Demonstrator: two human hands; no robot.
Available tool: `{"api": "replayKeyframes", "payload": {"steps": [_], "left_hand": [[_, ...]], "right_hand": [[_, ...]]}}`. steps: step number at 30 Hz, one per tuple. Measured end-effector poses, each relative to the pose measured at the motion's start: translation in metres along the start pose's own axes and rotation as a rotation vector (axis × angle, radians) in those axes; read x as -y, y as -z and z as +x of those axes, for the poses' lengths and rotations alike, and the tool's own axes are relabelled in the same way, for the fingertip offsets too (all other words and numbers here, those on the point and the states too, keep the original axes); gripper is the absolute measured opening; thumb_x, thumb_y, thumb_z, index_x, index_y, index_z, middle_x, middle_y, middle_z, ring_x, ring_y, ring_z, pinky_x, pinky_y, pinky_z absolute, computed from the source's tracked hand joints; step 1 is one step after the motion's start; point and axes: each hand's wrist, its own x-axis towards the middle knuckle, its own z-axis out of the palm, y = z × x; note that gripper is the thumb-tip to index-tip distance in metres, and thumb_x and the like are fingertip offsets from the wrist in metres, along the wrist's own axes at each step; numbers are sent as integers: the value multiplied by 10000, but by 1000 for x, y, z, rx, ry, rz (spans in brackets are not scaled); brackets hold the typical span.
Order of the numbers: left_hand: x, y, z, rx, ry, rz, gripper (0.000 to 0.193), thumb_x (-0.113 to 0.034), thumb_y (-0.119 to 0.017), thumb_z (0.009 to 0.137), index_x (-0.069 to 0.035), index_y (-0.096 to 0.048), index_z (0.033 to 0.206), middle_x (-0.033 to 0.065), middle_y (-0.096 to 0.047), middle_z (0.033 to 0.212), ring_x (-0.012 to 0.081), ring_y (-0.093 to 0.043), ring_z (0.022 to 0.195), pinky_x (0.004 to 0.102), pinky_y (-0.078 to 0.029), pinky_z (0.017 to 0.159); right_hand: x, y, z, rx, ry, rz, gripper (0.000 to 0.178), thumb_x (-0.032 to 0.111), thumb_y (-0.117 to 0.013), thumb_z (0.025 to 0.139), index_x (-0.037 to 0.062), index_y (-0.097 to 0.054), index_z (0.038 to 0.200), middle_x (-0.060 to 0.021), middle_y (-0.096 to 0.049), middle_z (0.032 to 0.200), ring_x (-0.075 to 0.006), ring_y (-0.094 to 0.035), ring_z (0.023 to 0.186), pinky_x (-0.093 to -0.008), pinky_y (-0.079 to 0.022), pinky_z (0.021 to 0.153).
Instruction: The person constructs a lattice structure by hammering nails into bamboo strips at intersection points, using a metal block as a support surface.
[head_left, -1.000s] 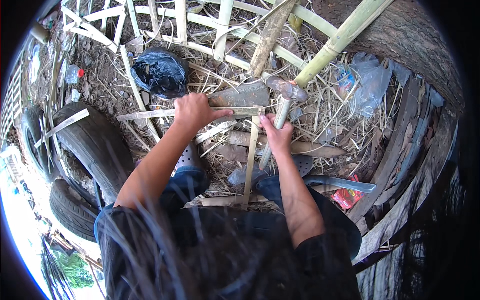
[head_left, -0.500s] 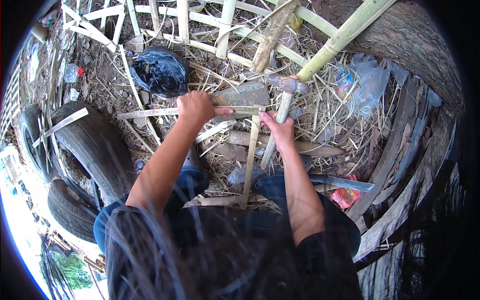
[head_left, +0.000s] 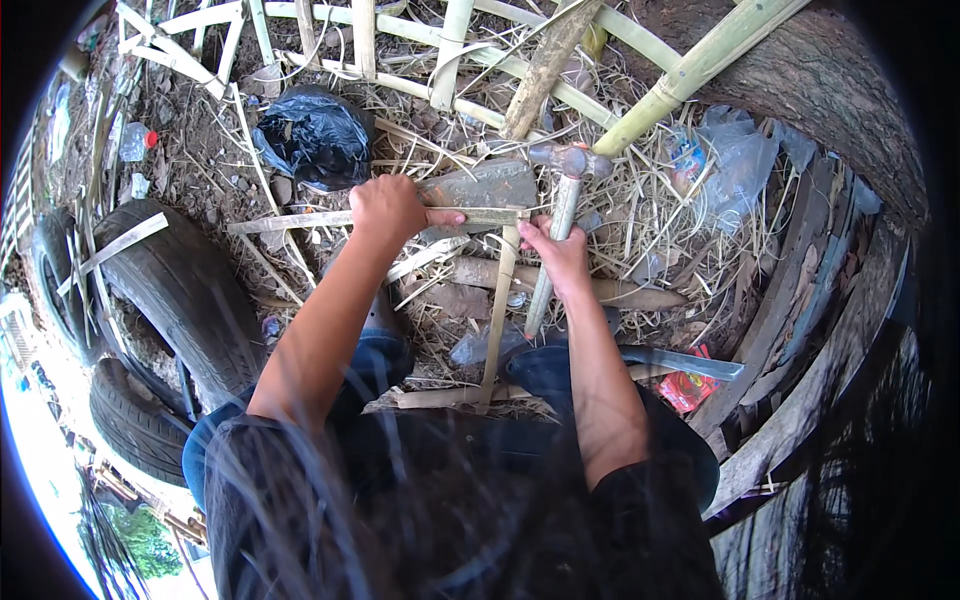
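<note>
Positions are given from the grey slab (head_left: pixel 490 188). The tree trunk (head_left: pixel 790 85) lies beyond it, to the right. The tyre (head_left: pixel 185 290) lies left of it, nearer the person. The longer strip (head_left: pixel 485 215) crosses its near side; the shorter strip (head_left: pixel 498 315) extends from there toward the person. The hammer (head_left: pixel 566 200) is just right of it. Left hand (head_left: pixel 388 208): grip closed around the longer strip. Right hand (head_left: pixel 562 258): grip closed on the hammer handle; thumb and fingertip appear to pinch the strips' junction.
</note>
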Motion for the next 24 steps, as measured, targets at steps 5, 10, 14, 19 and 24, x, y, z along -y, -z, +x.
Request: {"api": "replayKeyframes", "payload": {"steps": [5, 10, 14, 19, 24], "left_hand": [[-3, 7, -2, 40, 7, -15, 999, -939, -559, 451, -36, -714, 848, 121, -717, 824, 244, -718, 824, 335, -542, 689], [-7, -1, -11, -128, 24, -26, 1122, -895, -609, 491, 18, -576, 1142, 181, -684, 969, 309, -682, 953, 454, -533, 761], [-12, 1, -19, -288, -36, -3, 989, -759, -716, 538, -33, -496, 1174, 117, -611, 1069, 284, -611, 1045, 450, -484, 831], [-7, -4, -18, -522, -574, -174, 541, -421, -799, 671, -92, -542, 1015, 79, -568, 990, 274, -575, 950, 382, -429, 850], [-16, -34, -4, -616, -933, -212, 359, -317, -743, 764, -112, -570, 1004, 48, -560, 976, 252, -548, 972, 380, -421, 842]], "right_hand": [[1, -1, -1, -39, -6, 3, 371, 169, -800, 776, 111, -470, 616, -68, -630, 778, -125, -609, 668, -281, -497, 638], [-1, -2, -1, -59, 20, 12, 361, 216, -821, 753, 93, -510, 618, -42, -618, 692, -104, -589, 636, -269, -475, 611], [-3, -1, 0, -60, 24, -15, 334, 227, -822, 752, 78, -544, 640, -31, -613, 682, -98, -581, 623, -268, -475, 605], [-3, -1, 1, -70, 25, -15, 291, 227, -829, 744, 49, -606, 692, -2, -595, 661, -72, -552, 610, -252, -456, 576], [10, -4, -4, -64, 72, -190, 287, 232, -842, 733, 28, -640, 720, 19, -591, 640, -60, -524, 575, -259, -441, 538]]}}
